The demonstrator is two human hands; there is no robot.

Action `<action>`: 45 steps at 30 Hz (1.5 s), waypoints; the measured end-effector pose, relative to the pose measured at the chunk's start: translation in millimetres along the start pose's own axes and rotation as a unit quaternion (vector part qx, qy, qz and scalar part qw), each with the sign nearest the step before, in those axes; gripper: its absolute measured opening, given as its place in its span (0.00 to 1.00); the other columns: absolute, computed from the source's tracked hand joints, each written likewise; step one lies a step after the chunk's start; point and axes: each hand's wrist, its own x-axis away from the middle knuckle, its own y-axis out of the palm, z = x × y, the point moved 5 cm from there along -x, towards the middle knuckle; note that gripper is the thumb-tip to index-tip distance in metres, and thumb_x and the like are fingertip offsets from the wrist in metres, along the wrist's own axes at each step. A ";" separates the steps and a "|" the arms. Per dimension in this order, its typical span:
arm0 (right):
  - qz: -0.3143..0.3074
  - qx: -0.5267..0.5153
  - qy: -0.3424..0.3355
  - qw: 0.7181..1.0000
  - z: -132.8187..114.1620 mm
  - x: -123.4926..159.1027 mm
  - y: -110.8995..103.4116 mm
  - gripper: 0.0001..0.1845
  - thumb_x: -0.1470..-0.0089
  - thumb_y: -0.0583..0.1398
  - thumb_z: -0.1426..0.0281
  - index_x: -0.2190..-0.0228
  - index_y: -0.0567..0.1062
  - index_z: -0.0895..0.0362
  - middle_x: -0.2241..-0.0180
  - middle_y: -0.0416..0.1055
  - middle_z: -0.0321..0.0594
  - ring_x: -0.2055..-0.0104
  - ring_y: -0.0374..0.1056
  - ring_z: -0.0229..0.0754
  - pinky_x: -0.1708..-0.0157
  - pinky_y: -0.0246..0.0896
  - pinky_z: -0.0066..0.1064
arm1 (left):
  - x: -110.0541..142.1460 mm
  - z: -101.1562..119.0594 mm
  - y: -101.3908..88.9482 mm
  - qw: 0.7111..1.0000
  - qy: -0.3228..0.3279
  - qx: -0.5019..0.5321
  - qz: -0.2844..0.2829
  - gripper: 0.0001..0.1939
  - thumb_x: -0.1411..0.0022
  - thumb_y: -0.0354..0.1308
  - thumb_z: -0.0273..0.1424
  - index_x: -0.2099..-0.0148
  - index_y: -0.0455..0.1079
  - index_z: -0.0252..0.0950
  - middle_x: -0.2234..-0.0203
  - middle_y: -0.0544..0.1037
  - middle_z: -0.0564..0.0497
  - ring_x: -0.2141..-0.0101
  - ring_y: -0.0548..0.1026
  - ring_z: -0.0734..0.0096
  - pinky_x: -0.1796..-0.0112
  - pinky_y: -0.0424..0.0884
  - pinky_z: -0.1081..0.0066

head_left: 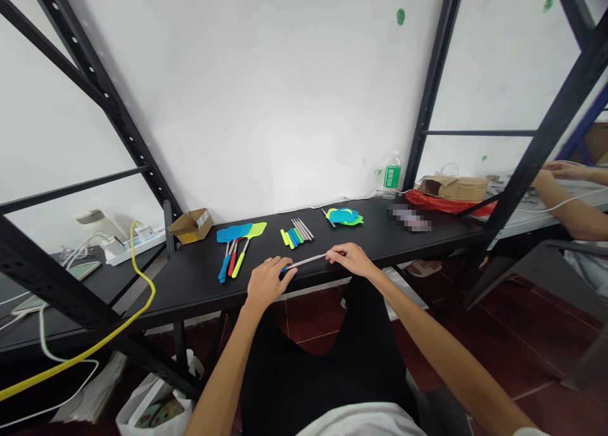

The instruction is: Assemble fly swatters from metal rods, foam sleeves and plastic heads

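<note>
My left hand point(266, 281) is closed around the blue handle end of a thin metal rod point(308, 260) at the front edge of the black table point(190, 277). My right hand point(349, 258) pinches the rod's other end. Just beyond lie a row of green and blue handles point(291, 237) and several bare metal rods point(303, 229). To the left rest three finished fly swatters point(237, 246) with blue, red and yellow handles. A stack of blue and green swatter heads point(345, 217) sits to the right.
A small open cardboard box point(190, 225) stands at the back left. A water bottle point(392, 176), a paper bag point(453, 186) and a red tray are at the back right. Another person's arms point(565, 195) work at the adjoining table. Black rack posts frame the bench; a yellow cable point(142, 277) hangs left.
</note>
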 end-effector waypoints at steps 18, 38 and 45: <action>0.006 0.038 0.006 0.999 0.0 -0.8 1.8 0.18 0.38 0.56 0.57 0.66 0.83 0.51 0.69 0.81 0.34 0.66 0.73 0.40 0.66 0.56 0.28 | 0.3 -2.1 4.1 1.000 0.005 -0.017 -0.023 0.18 0.26 0.40 0.41 0.56 0.70 0.43 0.63 0.75 0.51 0.62 0.73 0.67 0.66 0.61 0.69; 0.099 0.115 0.081 0.985 51.6 -35.6 -27.1 0.19 0.41 0.57 0.65 0.53 0.80 0.58 0.39 0.65 0.50 0.53 0.74 0.48 0.49 0.67 0.40 | -0.5 -2.3 2.2 1.000 0.005 0.000 0.000 0.16 0.26 0.41 0.38 0.51 0.69 0.42 0.60 0.77 0.49 0.59 0.75 0.65 0.62 0.66 0.68; 0.045 0.331 0.126 0.934 61.3 -66.5 -30.3 0.22 0.38 0.54 0.63 0.46 0.76 0.51 0.31 0.50 0.43 0.46 0.70 0.57 0.48 0.66 0.49 | -0.6 -1.5 2.4 1.000 0.008 -0.018 0.000 0.16 0.26 0.40 0.38 0.53 0.69 0.41 0.62 0.77 0.50 0.60 0.75 0.65 0.62 0.66 0.68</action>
